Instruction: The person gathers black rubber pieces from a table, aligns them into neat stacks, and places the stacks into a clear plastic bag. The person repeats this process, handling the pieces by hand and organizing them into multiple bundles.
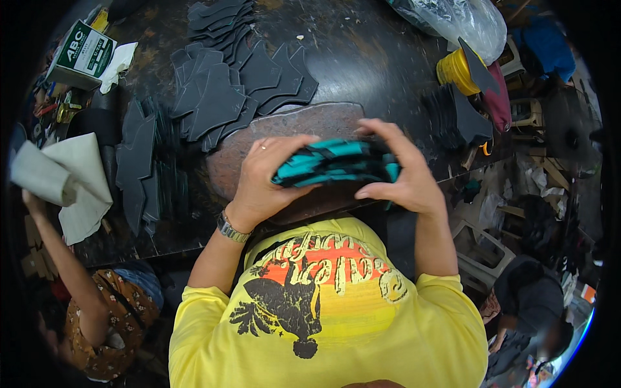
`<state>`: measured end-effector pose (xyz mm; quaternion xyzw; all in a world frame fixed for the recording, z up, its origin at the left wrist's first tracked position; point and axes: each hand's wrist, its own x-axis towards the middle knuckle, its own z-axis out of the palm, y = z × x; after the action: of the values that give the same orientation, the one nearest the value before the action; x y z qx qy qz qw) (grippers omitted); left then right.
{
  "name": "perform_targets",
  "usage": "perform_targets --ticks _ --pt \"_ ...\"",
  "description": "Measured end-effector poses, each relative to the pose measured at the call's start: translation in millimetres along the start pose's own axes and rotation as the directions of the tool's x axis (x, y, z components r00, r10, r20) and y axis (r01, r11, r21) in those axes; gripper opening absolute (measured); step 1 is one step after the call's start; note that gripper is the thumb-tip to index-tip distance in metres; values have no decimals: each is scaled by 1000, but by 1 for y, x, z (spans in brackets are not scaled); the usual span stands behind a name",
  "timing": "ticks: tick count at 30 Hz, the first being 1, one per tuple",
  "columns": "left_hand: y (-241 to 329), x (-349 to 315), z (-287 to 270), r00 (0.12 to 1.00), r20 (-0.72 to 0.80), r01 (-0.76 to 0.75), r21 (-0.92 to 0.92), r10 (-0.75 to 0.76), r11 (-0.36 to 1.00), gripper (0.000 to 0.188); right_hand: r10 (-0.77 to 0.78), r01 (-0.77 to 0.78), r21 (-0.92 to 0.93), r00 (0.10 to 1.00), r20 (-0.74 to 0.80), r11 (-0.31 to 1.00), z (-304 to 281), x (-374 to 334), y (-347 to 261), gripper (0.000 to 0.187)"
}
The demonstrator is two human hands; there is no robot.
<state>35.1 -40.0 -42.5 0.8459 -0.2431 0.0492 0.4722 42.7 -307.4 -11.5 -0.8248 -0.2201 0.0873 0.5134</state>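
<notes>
Both my hands hold one stack of teal and black cut pieces (336, 161) above a brown oval slab (304, 126) on the dark table. My left hand (268, 178), with a ring and a wristwatch, grips the stack's left end. My right hand (401, 171) curls over its right end, thumb underneath. The stack lies roughly level between them. My yellow printed shirt fills the lower middle of the view.
Several dark grey cut shapes (226, 90) are spread on the table (362, 52) behind the slab, more along the left. A green and white box (84, 52) stands far left. A yellow tub (456, 68) and clear bag sit right. Another person lower left lifts pale sheets (71, 181).
</notes>
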Motion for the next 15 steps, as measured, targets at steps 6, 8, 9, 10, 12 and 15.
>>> perform_targets --ticks 6,8,9,10,12,15 --pt "4 10 -8 992 76 -111 168 99 980 60 -73 73 8 997 1 997 8 3 8 99" --pt "5 11 -6 989 105 -120 141 106 983 60 -44 38 147 998 34 988 1 1 11 99" --pt "6 11 -3 988 103 -124 117 113 985 61 -39 27 219 998 52 975 0 -1 13 96" --pt "6 12 0 985 107 -148 123 135 981 61 -23 7 351 999 40 936 -1 -3 16 95" --pt "5 12 3 991 97 -96 52 91 994 60 16 -39 569 999 45 822 -1 -9 25 91" --pt "3 13 1 987 102 -126 3 126 992 56 152 8 664 971 -183 748 -12 -14 42 76"
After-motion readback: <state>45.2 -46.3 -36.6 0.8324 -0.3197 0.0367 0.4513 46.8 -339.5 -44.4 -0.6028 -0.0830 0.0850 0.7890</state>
